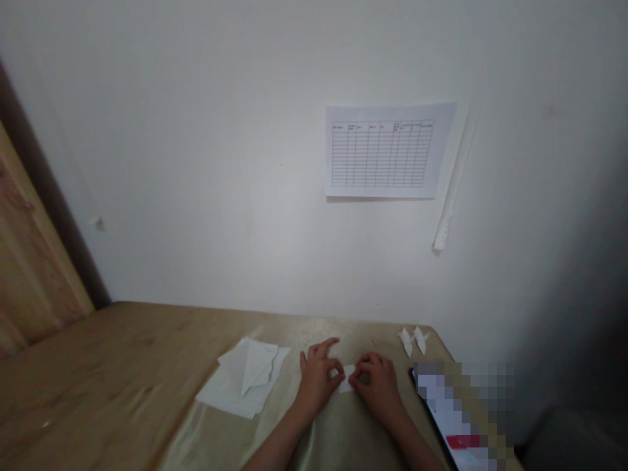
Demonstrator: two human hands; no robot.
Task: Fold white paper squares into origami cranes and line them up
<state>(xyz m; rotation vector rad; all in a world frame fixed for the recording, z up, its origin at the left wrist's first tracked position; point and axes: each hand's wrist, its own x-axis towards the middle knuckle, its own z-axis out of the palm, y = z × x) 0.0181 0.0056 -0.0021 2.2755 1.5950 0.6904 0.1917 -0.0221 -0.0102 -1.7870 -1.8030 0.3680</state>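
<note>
While pinching a small white paper [346, 382] with left hand [318, 377] and right hand [377, 381], working near the far edge of the surface [142, 366].

Gripping it from opposite sides with the fingertips; seeing two folded papers [406, 341] by the far right corner, a dark-edged, blurred-out device [451, 418] along the right edge, white sheets [240, 379] left of both hands.

the one view comes from a camera on the person's head, looking forward and down, with the pale wall [206, 163] ahead filling more than the upper half. the bench [127, 366] crosses the lower part, seen at a slant from above. the left fingers [334, 364] and right fingers [367, 359] sit low, right of centre; the forearms [284, 435] enter from the bottom edge, nearest the lens.
</note>
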